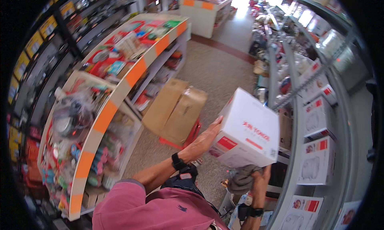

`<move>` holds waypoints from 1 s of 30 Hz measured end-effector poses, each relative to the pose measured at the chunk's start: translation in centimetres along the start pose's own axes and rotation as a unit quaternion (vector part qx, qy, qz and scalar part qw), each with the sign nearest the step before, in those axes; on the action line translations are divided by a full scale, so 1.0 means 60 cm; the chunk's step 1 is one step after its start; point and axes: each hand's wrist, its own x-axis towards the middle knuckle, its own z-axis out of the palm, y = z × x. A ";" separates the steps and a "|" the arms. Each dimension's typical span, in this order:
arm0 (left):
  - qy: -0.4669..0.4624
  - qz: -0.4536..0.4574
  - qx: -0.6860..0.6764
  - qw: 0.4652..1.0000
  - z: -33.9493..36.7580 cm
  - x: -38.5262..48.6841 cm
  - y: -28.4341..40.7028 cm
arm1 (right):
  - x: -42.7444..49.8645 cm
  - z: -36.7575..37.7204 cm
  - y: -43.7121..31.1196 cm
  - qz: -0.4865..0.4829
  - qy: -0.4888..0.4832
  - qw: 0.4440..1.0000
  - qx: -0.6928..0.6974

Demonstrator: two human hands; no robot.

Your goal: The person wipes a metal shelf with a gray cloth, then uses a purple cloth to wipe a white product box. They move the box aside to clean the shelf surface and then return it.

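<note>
A white cardboard product box [249,128] with red print is held up in front of me, tilted, its top face towards me. My left hand [208,135] lies flat along the box's left side, fingers reaching to its far edge. Below the near right corner, my right hand [260,180] grips a bunched grey cloth [243,179], close under the box. Whether the right fingers also bear the box's weight is hard to tell.
On my right runs a metal shelf [292,170] with similar white boxes [316,162]. To the left stands a display counter [102,117] with orange-banded edging, full of small wares. An open brown carton [180,113] rests on something red in the aisle.
</note>
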 end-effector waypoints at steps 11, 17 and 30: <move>0.190 -0.054 -0.208 0.958 -0.299 -0.128 -0.075 | 0.000 0.280 0.132 0.052 -0.184 0.981 -0.031; 0.183 0.039 -0.014 0.982 -0.462 -0.032 -0.070 | 0.057 0.432 0.203 -0.021 -0.158 0.986 -0.048; 0.109 0.061 0.246 0.961 -0.600 -0.003 -0.154 | 0.048 0.525 0.261 0.043 -0.241 0.967 -0.072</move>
